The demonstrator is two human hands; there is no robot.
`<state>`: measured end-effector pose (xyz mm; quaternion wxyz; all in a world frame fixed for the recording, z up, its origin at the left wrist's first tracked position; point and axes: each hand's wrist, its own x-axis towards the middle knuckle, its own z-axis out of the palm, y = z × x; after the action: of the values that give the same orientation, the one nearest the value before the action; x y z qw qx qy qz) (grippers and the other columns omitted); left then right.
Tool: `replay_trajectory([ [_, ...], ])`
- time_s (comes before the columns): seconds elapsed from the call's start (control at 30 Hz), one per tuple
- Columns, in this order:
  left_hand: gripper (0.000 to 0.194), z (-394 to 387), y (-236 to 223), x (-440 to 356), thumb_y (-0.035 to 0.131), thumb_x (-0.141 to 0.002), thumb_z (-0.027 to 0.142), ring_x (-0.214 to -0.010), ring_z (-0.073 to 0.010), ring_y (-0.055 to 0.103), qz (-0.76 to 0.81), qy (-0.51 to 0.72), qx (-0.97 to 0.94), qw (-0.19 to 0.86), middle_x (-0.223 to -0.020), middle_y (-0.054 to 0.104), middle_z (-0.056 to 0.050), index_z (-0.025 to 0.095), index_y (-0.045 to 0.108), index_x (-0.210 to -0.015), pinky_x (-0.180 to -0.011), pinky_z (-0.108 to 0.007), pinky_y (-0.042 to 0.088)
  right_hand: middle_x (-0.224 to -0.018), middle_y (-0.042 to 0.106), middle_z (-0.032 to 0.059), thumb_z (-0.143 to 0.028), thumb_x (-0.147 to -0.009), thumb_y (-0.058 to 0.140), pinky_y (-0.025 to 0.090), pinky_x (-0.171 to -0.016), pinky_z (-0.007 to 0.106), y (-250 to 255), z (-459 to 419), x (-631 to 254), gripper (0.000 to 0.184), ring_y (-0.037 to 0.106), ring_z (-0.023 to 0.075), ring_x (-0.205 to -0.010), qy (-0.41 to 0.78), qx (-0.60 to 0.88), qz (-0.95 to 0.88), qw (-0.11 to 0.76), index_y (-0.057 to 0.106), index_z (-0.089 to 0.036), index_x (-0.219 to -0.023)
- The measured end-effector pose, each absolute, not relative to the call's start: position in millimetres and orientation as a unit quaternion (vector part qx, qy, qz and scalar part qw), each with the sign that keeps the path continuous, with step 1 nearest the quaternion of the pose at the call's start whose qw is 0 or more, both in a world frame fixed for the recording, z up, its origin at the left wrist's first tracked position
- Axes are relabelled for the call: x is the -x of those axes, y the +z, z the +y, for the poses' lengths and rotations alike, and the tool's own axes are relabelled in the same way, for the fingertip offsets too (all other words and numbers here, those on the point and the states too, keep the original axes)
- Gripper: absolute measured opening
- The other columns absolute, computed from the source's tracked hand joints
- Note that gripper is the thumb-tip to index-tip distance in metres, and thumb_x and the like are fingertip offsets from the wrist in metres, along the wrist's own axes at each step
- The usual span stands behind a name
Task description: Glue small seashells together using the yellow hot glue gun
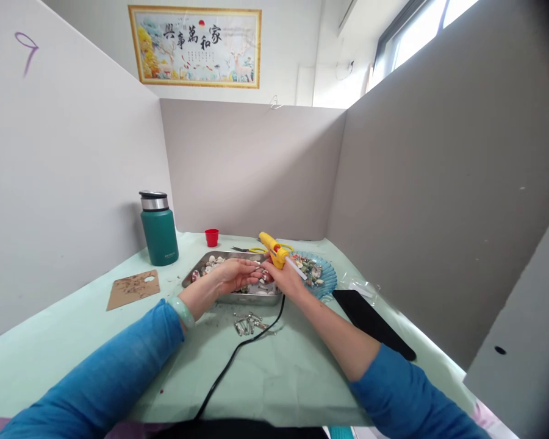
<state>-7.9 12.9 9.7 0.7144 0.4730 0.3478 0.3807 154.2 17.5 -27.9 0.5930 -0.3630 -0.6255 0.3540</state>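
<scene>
My right hand (pixel 284 279) is wrapped round a yellow glue gun (pixel 274 249) with a pale glue stick (pixel 296 268) poking out of its rear. Close beside it, my left hand (pixel 236 275) is turned partly palm up over a metal tray (pixel 256 299), its fingertips drawn together near the right fingers. Whatever small thing they may hold is too small to make out. Shells (pixel 211 263) and small pieces lie in the tray, partly hidden by my hands. A blue plate (pixel 330 279) at the right bears a heap of small colourful shells or stones (pixel 312 268).
Small metal clasps or pins (pixel 249 325) lie in front of the tray, beside the black cord (pixel 231 360). Around stand a green bottle (pixel 159 235), a red cup (pixel 211 238), brown cardboard (pixel 133 289), yellow-handled scissors (pixel 251 249) and a long black object (pixel 373 323). Grey partitions (pixel 251 171) enclose the table.
</scene>
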Motion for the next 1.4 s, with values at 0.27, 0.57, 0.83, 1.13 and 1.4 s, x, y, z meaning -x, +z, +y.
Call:
replay_trajectory([
  [0.27, 0.015, 10.4, 4.0, 5.5, 0.07, -0.072, 0.014, -0.074, -0.0169, 0.069, 0.336, 0.418, -0.545, 0.645, -0.08, 0.071, -0.011, 0.011, 0.06, -0.083, -0.07, -0.025, 0.056, -0.069, 0.056, -0.0037, -0.03, -0.07, 0.061, 0.044, -0.043, 0.022, -25.2, 14.9, -155.7, 0.032, 0.051, 0.0082, -0.046, 0.384, 0.332, -0.616, 0.603, 0.053, -0.017, -0.097],
  [0.57, 0.017, 13.0, 0.8, 7.7, 0.074, -0.069, 0.019, -0.072, -0.0155, 0.069, 0.322, 0.467, -0.544, 0.618, -0.079, 0.07, -0.008, 0.012, 0.061, -0.078, -0.075, -0.026, 0.056, -0.071, 0.059, -0.002, -0.028, -0.069, 0.062, 0.047, -0.051, 0.024, -15.4, 5.1, -154.0, 0.031, 0.054, 0.0109, -0.054, 0.375, 0.287, -0.636, 0.61, 0.053, -0.018, -0.097],
  [0.83, 0.025, 4.0, 7.3, 9.3, 0.069, -0.075, 0.025, -0.087, -0.02, 0.068, 0.297, 0.428, -0.553, 0.65, -0.094, 0.071, -0.012, 0.012, 0.063, -0.097, -0.074, -0.027, 0.056, -0.073, 0.059, -0.0007, -0.026, -0.07, 0.061, 0.047, -0.055, 0.025, -18.9, 7.9, -157.0, 0.029, 0.054, 0.0118, -0.058, 0.307, 0.304, -0.64, 0.636, 0.055, -0.016, -0.097],
  [1.13, 0.025, 7.5, 3.2, 9.7, 0.075, -0.068, 0.026, -0.074, -0.018, 0.068, 0.341, 0.435, -0.561, 0.616, -0.084, 0.071, -0.012, 0.012, 0.065, -0.086, -0.066, -0.027, 0.055, -0.074, 0.057, -0.0011, -0.029, -0.071, 0.058, 0.046, -0.053, 0.023, -15.0, 1.5, -155.4, 0.028, 0.052, 0.0106, -0.056, 0.306, 0.32, -0.644, 0.624, 0.054, -0.018, -0.096],
  [1.4, 0.028, 8.6, -0.5, 11.7, 0.075, -0.067, 0.031, -0.069, -0.0175, 0.067, 0.349, 0.447, -0.588, 0.577, -0.079, 0.071, -0.009, 0.012, 0.066, -0.084, -0.064, -0.027, 0.055, -0.07, 0.054, -0.004, -0.035, -0.069, 0.064, 0.043, -0.045, 0.022, -12.0, 0.6, -153.3, 0.037, 0.047, 0.0073, -0.046, 0.389, 0.32, -0.609, 0.613, 0.051, -0.017, -0.098],
])
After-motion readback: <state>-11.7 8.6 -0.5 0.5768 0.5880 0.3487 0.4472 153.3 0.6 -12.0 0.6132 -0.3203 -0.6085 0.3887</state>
